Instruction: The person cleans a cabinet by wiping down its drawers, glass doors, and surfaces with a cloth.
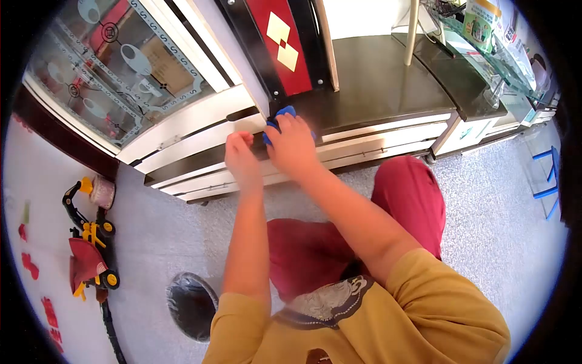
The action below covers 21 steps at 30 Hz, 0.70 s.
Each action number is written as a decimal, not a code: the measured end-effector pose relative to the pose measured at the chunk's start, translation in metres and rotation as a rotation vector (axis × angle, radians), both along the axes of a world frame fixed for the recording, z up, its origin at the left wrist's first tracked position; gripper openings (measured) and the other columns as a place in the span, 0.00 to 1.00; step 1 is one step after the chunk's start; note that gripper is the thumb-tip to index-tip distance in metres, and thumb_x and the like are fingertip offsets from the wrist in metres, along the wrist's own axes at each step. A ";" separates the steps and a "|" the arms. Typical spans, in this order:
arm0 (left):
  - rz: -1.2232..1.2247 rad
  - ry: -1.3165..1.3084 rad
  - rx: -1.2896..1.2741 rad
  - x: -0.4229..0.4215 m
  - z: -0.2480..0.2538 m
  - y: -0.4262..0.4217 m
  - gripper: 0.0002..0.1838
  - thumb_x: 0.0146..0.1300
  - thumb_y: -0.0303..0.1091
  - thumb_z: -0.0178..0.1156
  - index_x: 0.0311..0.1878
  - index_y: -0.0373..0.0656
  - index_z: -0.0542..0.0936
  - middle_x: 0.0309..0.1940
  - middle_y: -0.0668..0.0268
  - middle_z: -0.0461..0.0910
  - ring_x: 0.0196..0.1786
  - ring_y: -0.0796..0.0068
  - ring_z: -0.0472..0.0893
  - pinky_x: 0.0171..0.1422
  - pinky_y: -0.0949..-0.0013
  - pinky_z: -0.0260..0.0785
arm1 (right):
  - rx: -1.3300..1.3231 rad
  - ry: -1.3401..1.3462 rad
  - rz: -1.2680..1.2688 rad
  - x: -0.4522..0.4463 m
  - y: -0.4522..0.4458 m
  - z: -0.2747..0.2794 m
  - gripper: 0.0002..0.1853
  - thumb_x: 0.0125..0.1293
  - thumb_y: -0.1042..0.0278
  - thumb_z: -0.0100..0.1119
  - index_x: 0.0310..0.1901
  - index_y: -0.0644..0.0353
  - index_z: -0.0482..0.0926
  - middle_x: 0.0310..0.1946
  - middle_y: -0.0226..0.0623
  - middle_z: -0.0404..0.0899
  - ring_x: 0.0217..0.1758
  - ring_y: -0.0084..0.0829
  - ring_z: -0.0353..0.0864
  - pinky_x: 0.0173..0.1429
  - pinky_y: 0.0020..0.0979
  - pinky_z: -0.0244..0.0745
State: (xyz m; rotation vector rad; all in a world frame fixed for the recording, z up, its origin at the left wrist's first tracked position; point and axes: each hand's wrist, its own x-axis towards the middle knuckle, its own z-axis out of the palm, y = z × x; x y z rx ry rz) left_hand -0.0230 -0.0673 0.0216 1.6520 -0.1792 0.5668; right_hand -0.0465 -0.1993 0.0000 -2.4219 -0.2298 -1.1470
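On the dark countertop (pixel 382 79) by a red-and-black panel (pixel 290 70), holding a blue cloth (pixel 287 111) under the right hand (pixel 292 144). Nearby, curling the left hand (pixel 241 156); cannot tell if empty.

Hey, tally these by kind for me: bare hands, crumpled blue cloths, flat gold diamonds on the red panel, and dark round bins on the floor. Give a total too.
Bare hands: 2, the left hand and the right hand
Crumpled blue cloth, partly under the right hand: 1
Flat gold diamonds on the red panel: 2
Dark round bin: 1
Total: 6
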 end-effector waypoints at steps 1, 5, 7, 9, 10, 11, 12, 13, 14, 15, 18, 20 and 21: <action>-0.017 0.019 0.023 0.008 -0.004 0.000 0.20 0.83 0.41 0.48 0.43 0.35 0.83 0.38 0.58 0.86 0.45 0.65 0.84 0.54 0.61 0.76 | -0.019 0.059 0.006 0.001 -0.002 0.007 0.16 0.57 0.61 0.73 0.46 0.58 0.85 0.57 0.53 0.82 0.67 0.55 0.79 0.75 0.54 0.70; 0.090 -0.106 0.556 0.030 -0.026 0.008 0.12 0.79 0.37 0.58 0.44 0.37 0.81 0.40 0.51 0.84 0.43 0.52 0.84 0.53 0.55 0.75 | 0.001 0.173 0.102 0.007 -0.021 0.023 0.14 0.57 0.61 0.72 0.44 0.56 0.85 0.47 0.42 0.86 0.59 0.46 0.85 0.64 0.52 0.79; 0.061 -0.249 0.652 0.030 -0.025 0.008 0.07 0.75 0.32 0.62 0.45 0.38 0.79 0.41 0.52 0.83 0.46 0.49 0.82 0.54 0.53 0.74 | 0.036 0.151 0.117 0.013 -0.027 0.022 0.14 0.58 0.61 0.71 0.44 0.55 0.85 0.46 0.40 0.86 0.58 0.44 0.86 0.64 0.53 0.79; 0.028 -0.281 0.710 0.024 -0.023 0.008 0.09 0.68 0.25 0.67 0.48 0.39 0.77 0.44 0.53 0.81 0.51 0.46 0.80 0.57 0.49 0.72 | 0.035 0.145 0.099 0.013 -0.033 0.020 0.13 0.59 0.60 0.70 0.45 0.54 0.86 0.47 0.38 0.86 0.57 0.42 0.86 0.67 0.55 0.78; 0.034 -0.272 0.721 0.023 -0.023 0.009 0.09 0.69 0.25 0.67 0.48 0.39 0.77 0.44 0.53 0.81 0.51 0.46 0.80 0.57 0.49 0.72 | 0.011 0.144 0.072 0.013 -0.037 0.021 0.13 0.60 0.59 0.69 0.46 0.53 0.86 0.49 0.38 0.87 0.58 0.41 0.87 0.69 0.55 0.77; 0.038 -0.265 0.730 0.021 -0.021 0.008 0.10 0.69 0.25 0.67 0.48 0.39 0.77 0.45 0.53 0.82 0.51 0.46 0.80 0.57 0.49 0.72 | -0.013 0.141 0.042 0.012 -0.044 0.022 0.14 0.61 0.59 0.68 0.46 0.52 0.87 0.50 0.37 0.87 0.59 0.40 0.87 0.71 0.56 0.76; 0.043 -0.258 0.738 0.021 -0.022 0.007 0.10 0.69 0.25 0.67 0.49 0.40 0.77 0.45 0.53 0.82 0.51 0.47 0.81 0.58 0.49 0.73 | -0.007 0.162 0.022 0.010 -0.054 0.023 0.14 0.61 0.59 0.67 0.48 0.51 0.87 0.52 0.36 0.88 0.60 0.39 0.87 0.73 0.56 0.74; 0.042 -0.253 0.734 0.020 -0.021 0.006 0.10 0.69 0.25 0.68 0.50 0.40 0.78 0.45 0.53 0.82 0.52 0.47 0.81 0.58 0.50 0.73 | -0.002 0.185 0.003 0.006 -0.067 0.023 0.15 0.62 0.58 0.66 0.49 0.49 0.88 0.54 0.35 0.88 0.61 0.38 0.87 0.75 0.56 0.73; 0.040 -0.247 0.733 0.020 -0.021 0.007 0.11 0.69 0.25 0.68 0.50 0.40 0.78 0.46 0.53 0.82 0.52 0.47 0.81 0.59 0.50 0.73 | 0.005 0.209 -0.017 0.001 -0.082 0.024 0.15 0.63 0.58 0.65 0.51 0.48 0.88 0.56 0.34 0.88 0.62 0.36 0.87 0.78 0.57 0.71; 0.034 -0.239 0.732 0.019 -0.022 0.007 0.11 0.69 0.25 0.68 0.51 0.40 0.78 0.46 0.53 0.82 0.52 0.47 0.81 0.60 0.50 0.73 | -0.029 0.303 -0.040 -0.007 -0.101 0.031 0.17 0.64 0.57 0.63 0.54 0.46 0.88 0.58 0.33 0.88 0.64 0.36 0.86 0.80 0.57 0.68; 0.041 -0.195 0.733 0.019 -0.022 0.006 0.11 0.69 0.25 0.67 0.52 0.40 0.80 0.47 0.53 0.83 0.53 0.46 0.81 0.61 0.50 0.73 | -0.038 0.248 -0.117 -0.026 -0.169 0.025 0.17 0.64 0.57 0.64 0.54 0.45 0.88 0.54 0.32 0.89 0.60 0.37 0.88 0.80 0.56 0.68; 0.018 -0.249 0.789 0.017 -0.021 0.007 0.11 0.66 0.21 0.64 0.51 0.40 0.81 0.48 0.53 0.83 0.55 0.46 0.80 0.61 0.49 0.72 | -0.017 0.295 -0.221 -0.036 -0.220 0.020 0.17 0.66 0.56 0.64 0.55 0.45 0.87 0.53 0.35 0.90 0.58 0.39 0.88 0.80 0.55 0.66; 0.004 -0.276 0.816 0.014 -0.020 0.007 0.12 0.65 0.19 0.63 0.51 0.40 0.81 0.49 0.52 0.83 0.56 0.46 0.80 0.61 0.49 0.72 | -0.043 0.301 -0.324 -0.044 -0.242 0.024 0.17 0.67 0.56 0.63 0.55 0.45 0.87 0.53 0.35 0.90 0.58 0.39 0.88 0.81 0.55 0.65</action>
